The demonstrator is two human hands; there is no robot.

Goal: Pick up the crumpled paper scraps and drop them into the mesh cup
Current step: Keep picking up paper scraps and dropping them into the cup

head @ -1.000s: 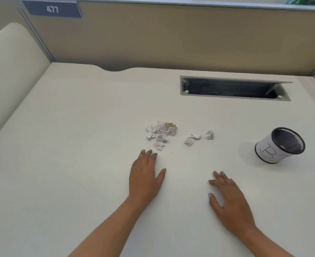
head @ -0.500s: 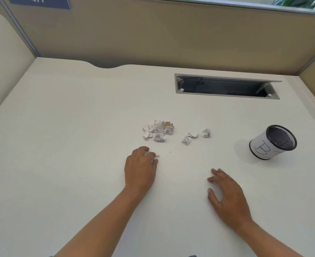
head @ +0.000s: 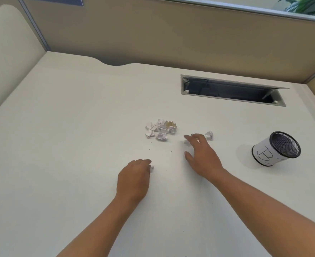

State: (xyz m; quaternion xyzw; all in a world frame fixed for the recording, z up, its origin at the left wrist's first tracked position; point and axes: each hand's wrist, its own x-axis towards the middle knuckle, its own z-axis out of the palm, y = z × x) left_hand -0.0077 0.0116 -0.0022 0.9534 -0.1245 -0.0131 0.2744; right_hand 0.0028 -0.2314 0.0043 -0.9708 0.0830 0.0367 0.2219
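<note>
White crumpled paper scraps (head: 160, 129) clustered, one brownish, mesh cup (head: 275, 148) apart

Both arms are bare from the lower edge of the picture up to the wrists; no sleeve, watch, ring or glove shows. The left hand (head: 134, 179) and the right hand (head: 203, 156) have short nails. The forearms look smooth, without visible marks or bands on them.
</note>
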